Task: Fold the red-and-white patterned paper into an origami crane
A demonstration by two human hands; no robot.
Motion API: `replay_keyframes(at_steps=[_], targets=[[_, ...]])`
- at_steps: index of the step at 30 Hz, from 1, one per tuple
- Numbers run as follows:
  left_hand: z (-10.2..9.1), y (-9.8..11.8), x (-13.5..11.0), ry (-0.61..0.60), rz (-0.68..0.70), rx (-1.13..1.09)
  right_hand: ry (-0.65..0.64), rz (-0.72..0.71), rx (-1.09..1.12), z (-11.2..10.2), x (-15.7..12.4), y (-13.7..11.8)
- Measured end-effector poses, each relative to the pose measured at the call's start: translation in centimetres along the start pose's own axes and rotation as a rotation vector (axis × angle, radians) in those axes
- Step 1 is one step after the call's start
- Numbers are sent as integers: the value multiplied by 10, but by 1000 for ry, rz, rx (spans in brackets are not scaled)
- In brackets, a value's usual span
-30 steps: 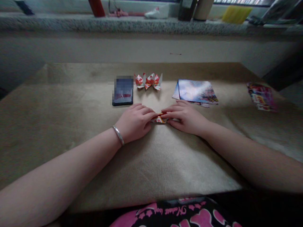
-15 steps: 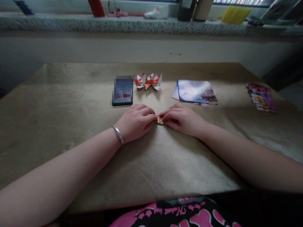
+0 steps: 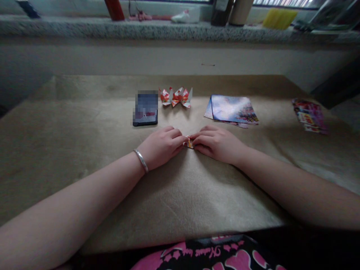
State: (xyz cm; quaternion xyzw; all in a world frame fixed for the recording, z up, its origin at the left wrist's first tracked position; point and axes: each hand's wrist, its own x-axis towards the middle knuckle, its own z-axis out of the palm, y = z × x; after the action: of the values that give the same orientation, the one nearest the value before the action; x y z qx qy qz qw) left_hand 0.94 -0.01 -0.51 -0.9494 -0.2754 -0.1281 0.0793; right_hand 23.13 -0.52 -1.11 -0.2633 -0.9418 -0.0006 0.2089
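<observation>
Between my two hands, low over the middle of the table, is a small folded piece of patterned paper [image 3: 189, 142] in white, orange and red. My left hand [image 3: 164, 146], with a silver bangle at the wrist, pinches its left end between thumb and fingers. At the right end, the fingers of my right hand [image 3: 216, 144] are closed on the paper. Most of the piece is covered by my fingertips, so its exact shape is hidden. Behind it stand red-and-white folded paper cranes [image 3: 177, 97] with raised points, touched by neither hand.
A phone [image 3: 146, 108], partly blurred out, lies beyond my left hand. Printed sheets [image 3: 233, 108] are stacked behind my right hand. More colourful printed papers [image 3: 311, 116] lie at the table's right side. Along the back runs a stone windowsill [image 3: 157, 30] holding bottles and a yellow block [image 3: 279, 18].
Both hands have shifted very slightly, and my fingers sit a little differently on the folded paper. Everything else on the table has stayed where it was.
</observation>
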Motion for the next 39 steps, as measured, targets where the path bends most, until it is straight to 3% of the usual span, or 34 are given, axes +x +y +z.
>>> replay_keyframes(at_steps=[6, 13, 23, 33, 39], targets=[[-5, 0, -2, -10, 66, 46, 8, 25, 28, 0, 0, -5], [-4, 2, -2, 3, 30, 13, -9, 11, 15, -1, 1, -5], [-8, 8, 0, -57, 53, 191, -45, 22, -31, -1, 5, -10], [-6, 9, 2, -26, 21, 153, -44, 49, -53, 2, 6, -8], [-4, 7, 2, -8, -57, 76, 28, 221, 134, 5, 6, -8]])
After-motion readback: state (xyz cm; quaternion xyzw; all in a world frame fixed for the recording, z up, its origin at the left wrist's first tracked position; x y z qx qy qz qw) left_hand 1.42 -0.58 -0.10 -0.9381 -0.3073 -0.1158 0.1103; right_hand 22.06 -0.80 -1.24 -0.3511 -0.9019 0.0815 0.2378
